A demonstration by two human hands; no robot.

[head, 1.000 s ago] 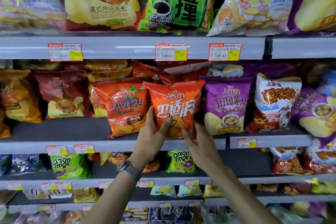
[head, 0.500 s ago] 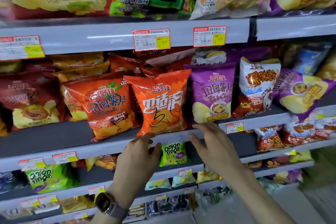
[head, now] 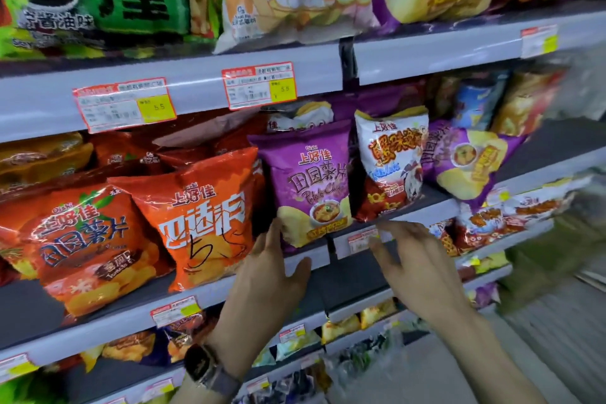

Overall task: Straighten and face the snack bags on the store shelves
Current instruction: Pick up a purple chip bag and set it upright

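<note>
Nearest, the left hand and right hand were both spread and empty, fingertips near the shelf edge. Beyond them the purple snack bag stood upright on the shelf, its lower left corner hidden behind the left fingers. Far right bags were blurred.

The purple snack bag and orange snack bag were glossy crinkled plastic film; the shelf edge looked smooth and matt; the price tags looked paper.
</note>
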